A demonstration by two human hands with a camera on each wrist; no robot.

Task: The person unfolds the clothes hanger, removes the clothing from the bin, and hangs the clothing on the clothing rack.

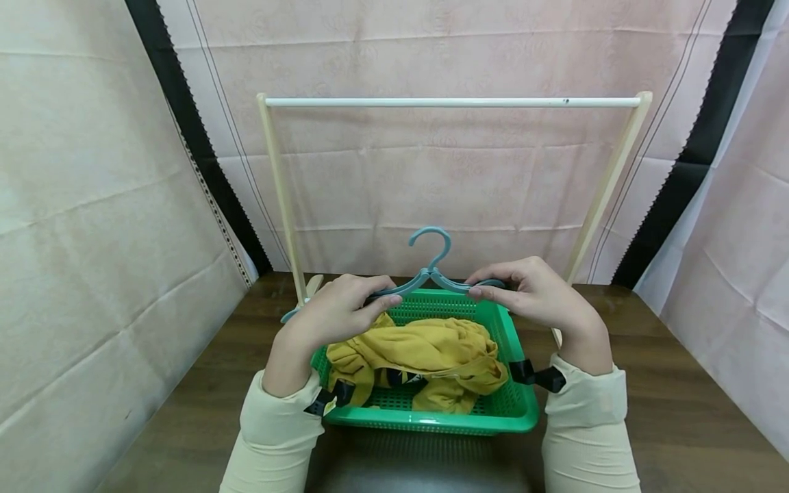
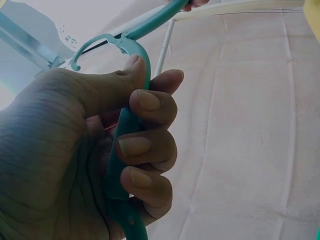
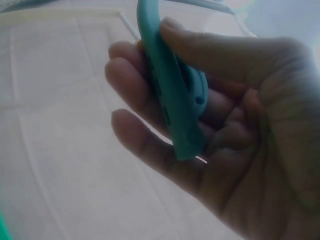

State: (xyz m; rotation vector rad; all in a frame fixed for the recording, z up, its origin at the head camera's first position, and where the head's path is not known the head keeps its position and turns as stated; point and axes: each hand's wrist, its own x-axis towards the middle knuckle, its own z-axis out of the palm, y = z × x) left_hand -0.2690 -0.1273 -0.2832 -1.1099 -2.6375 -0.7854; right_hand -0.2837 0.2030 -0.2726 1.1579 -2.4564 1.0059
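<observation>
A blue-green clothes hanger point(image 1: 439, 277) is held level above a basket, its hook pointing up. My left hand point(image 1: 342, 309) grips one arm of it; in the left wrist view, fingers point(image 2: 150, 145) curl round that arm point(image 2: 117, 170), which runs on past a joint below the palm. The other arm is pinched between thumb and fingers of my right hand point(image 1: 533, 294). In the right wrist view this arm point(image 3: 175, 105) looks folded back on itself. Under both hands, a crumpled mustard-yellow garment point(image 1: 425, 349) with a dark printed patch lies in the green basket point(image 1: 524, 411).
Behind the basket stands a rack with a white horizontal rail point(image 1: 453, 103) and cream side posts point(image 1: 280, 198). All of it is on a dark brown wooden table point(image 1: 666, 411). Pale cloth walls point(image 1: 444, 185) close in the back and both sides.
</observation>
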